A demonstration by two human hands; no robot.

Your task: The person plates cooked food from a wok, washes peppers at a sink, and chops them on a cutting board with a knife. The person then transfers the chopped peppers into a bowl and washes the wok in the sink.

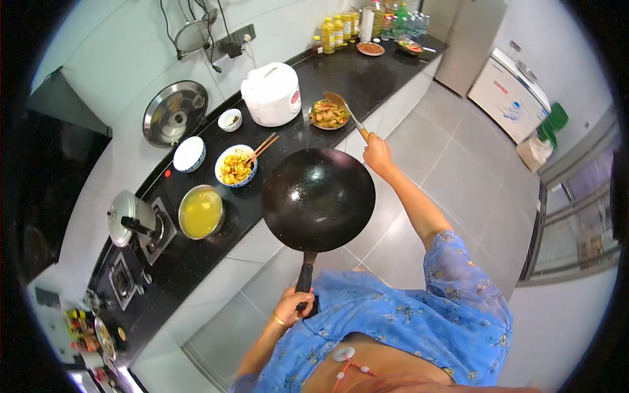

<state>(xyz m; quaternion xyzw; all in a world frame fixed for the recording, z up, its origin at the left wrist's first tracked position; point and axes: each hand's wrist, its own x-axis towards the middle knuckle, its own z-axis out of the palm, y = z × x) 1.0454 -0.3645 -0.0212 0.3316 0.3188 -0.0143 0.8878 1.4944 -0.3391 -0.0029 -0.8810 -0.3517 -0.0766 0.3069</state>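
Gripping wok (319,200): left hand (294,306). Holding spatula (362,130) beyond wok: right hand (377,154). Left of wok: bowl (243,183) with chopsticks (265,148).

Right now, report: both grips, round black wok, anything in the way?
Left grip: wrapped around black wok handle. Right grip: holding long yellow-ended spatula at heaped plate of food. Wok: no food visible. White rounded rice cooker close beside plate.

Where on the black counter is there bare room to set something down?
The widest bare stretch of counter lies between the stir-fry and the far plate. A narrower strip lies between the uncovered burner and the counter's edge. It is crowded from the rice cooker to the basin, with bowls between, and the wok hides part of the edge.
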